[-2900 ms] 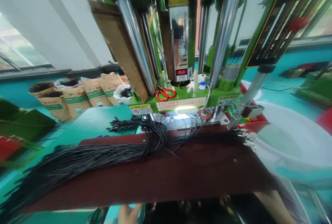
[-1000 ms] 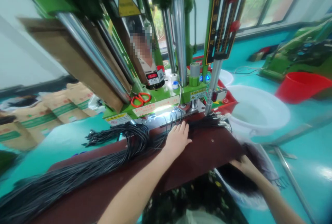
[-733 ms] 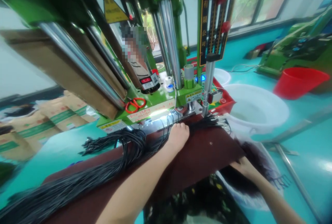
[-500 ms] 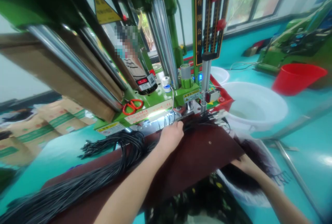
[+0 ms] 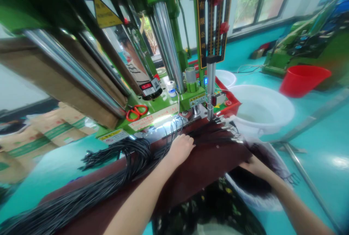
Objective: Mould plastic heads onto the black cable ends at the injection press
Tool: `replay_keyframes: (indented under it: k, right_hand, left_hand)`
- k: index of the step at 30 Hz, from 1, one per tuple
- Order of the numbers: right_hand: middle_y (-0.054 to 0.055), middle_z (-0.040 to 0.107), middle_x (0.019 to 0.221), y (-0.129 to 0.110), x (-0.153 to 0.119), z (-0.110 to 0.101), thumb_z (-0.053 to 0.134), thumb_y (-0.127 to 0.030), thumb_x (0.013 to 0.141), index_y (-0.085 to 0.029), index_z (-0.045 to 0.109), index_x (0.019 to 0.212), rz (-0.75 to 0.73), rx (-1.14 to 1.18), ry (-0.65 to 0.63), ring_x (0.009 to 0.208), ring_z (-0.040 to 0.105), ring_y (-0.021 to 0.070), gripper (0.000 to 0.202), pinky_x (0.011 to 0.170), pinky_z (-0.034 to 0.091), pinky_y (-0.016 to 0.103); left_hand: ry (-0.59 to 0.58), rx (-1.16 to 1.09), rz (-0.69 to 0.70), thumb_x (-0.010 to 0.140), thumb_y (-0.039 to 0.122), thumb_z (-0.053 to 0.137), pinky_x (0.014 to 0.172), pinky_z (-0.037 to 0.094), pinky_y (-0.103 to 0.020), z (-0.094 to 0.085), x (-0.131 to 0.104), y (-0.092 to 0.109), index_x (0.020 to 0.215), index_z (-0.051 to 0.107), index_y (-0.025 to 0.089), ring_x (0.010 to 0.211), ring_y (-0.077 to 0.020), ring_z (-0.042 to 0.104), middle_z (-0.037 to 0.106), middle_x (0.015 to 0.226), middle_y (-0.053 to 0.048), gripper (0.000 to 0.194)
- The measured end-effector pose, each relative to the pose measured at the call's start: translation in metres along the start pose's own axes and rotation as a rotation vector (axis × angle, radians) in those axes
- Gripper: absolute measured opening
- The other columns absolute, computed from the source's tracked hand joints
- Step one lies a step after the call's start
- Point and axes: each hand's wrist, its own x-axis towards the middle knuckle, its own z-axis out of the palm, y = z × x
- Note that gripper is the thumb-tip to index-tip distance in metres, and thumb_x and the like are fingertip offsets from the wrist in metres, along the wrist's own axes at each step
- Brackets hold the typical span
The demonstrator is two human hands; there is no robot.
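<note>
My left hand (image 5: 182, 150) is closed over black cables on the dark red-brown tabletop (image 5: 201, 169). From it, a row of black cables (image 5: 209, 133) runs right, their light metal-looking ends (image 5: 237, 140) by the table's right corner. Thin cable loops rise behind the hand toward the green press (image 5: 160, 106). My right hand (image 5: 252, 165) is at the table's right edge, its fingers mostly hidden there. Just below it, a white-lined container (image 5: 272, 206) has a dark inside. A thick bundle of black cables (image 5: 81, 195) lies along the table to the left.
Orange-handled scissors (image 5: 136, 113) lie on the press base. A red control box (image 5: 231, 109) stands right of the press, before a large white tub (image 5: 280, 111) and a red bucket (image 5: 302, 82). Paper sacks (image 5: 40, 129) stand at left. Behind the press is another person (image 5: 133, 60).
My left hand has drawn slightly toward me, away from the press, and the cables at its right have come forward over the tabletop. My right hand stays at the edge. The view has shifted slightly.
</note>
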Motion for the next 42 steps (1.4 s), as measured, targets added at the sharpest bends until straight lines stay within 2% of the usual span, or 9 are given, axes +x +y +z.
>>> replay_keyframes:
  k: [7,10,13,17,21,27,35,38,42]
  right_hand:
    - [0.009,0.067,0.083,-0.042,-0.016,-0.046,0.051,-0.033,0.073,-0.021,0.063,0.087,0.072,-0.133,0.567,0.08,0.062,0.0257,0.022,0.082,0.047,0.041]
    - [0.007,0.067,0.071,-0.086,-0.034,-0.027,0.056,-0.038,0.076,-0.022,0.067,0.078,0.032,0.209,0.138,0.065,0.063,0.0222,0.02,0.069,0.05,0.036]
    - [0.007,0.069,0.094,-0.118,-0.033,0.024,0.063,-0.034,0.075,-0.024,0.062,0.106,0.179,0.596,-0.372,0.086,0.063,0.0236,0.033,0.08,0.048,0.042]
    - [0.002,0.06,0.117,-0.138,0.0,0.078,0.065,-0.037,0.075,-0.03,0.056,0.111,0.205,1.139,-0.27,0.111,0.053,0.0208,0.038,0.099,0.035,0.043]
    - [0.003,0.066,0.105,-0.154,0.025,0.076,0.06,-0.031,0.079,-0.024,0.062,0.103,0.191,1.28,-0.164,0.108,0.055,0.0192,0.025,0.104,0.03,0.039]
    - [0.008,0.069,0.081,-0.163,0.016,0.065,0.051,-0.029,0.086,-0.013,0.067,0.092,0.057,1.105,-0.513,0.084,0.064,0.0208,0.023,0.093,0.039,0.044]
    - [0.006,0.053,0.127,-0.173,-0.012,0.1,0.046,-0.037,0.087,-0.024,0.061,0.114,-0.273,0.359,-1.01,0.122,0.041,0.0216,0.033,0.106,0.023,0.041]
    - [0.005,0.044,0.135,-0.172,-0.012,0.105,0.046,-0.042,0.086,-0.027,0.057,0.119,-0.251,0.208,-1.04,0.124,0.037,0.0243,0.038,0.105,0.024,0.043]
    - [0.01,0.05,0.13,-0.165,0.004,0.1,0.05,-0.042,0.084,-0.025,0.045,0.129,-0.034,0.432,-0.942,0.11,0.053,0.0229,0.049,0.098,0.035,0.045]
  left_hand:
    - [0.079,-0.175,-0.185,0.092,0.032,0.032,0.062,0.041,-0.025,-0.007,-0.014,-0.006,0.091,0.05,0.017,0.072,-0.0172,0.062,0.064,0.076,-0.004,0.023]
    - [0.141,-0.192,-0.238,0.092,0.031,0.031,0.06,0.041,-0.025,-0.004,-0.014,-0.006,0.093,0.049,0.016,0.069,-0.0181,0.063,0.063,0.073,-0.005,0.023]
    - [0.177,-0.185,-0.243,0.091,0.027,0.031,0.06,0.042,-0.025,0.003,-0.017,-0.003,0.094,0.049,0.016,0.067,-0.0174,0.062,0.064,0.072,-0.005,0.022]
    - [0.212,-0.082,-0.168,0.09,0.022,0.034,0.059,0.041,-0.023,0.015,-0.028,0.006,0.091,0.052,0.016,0.066,-0.0151,0.06,0.063,0.073,-0.005,0.019]
    - [0.272,0.033,-0.037,0.086,0.013,0.037,0.061,0.041,-0.027,0.027,-0.047,0.013,0.086,0.054,0.015,0.064,-0.0161,0.055,0.059,0.071,-0.005,0.018]
    - [0.207,-0.138,0.229,0.085,0.015,0.041,0.065,0.039,-0.032,0.017,-0.092,0.014,0.079,0.055,0.015,0.067,-0.0176,0.05,0.057,0.072,-0.005,0.015]
    - [-0.315,-1.146,0.048,0.064,0.059,0.061,0.069,0.042,-0.029,-0.025,-0.13,0.039,0.089,0.058,0.016,0.075,-0.018,0.053,0.062,0.087,-0.007,0.049]
    - [-0.189,-1.76,-0.079,0.076,0.054,0.051,0.069,0.043,-0.027,-0.016,-0.115,0.06,0.08,0.057,0.012,0.073,-0.0157,0.057,0.062,0.077,-0.008,0.042]
    - [-0.034,-2.081,-0.336,0.075,0.049,0.055,0.041,0.032,-0.019,-0.004,-0.095,0.076,0.08,0.048,0.015,0.037,-0.0075,0.043,0.049,0.046,0.004,0.035]
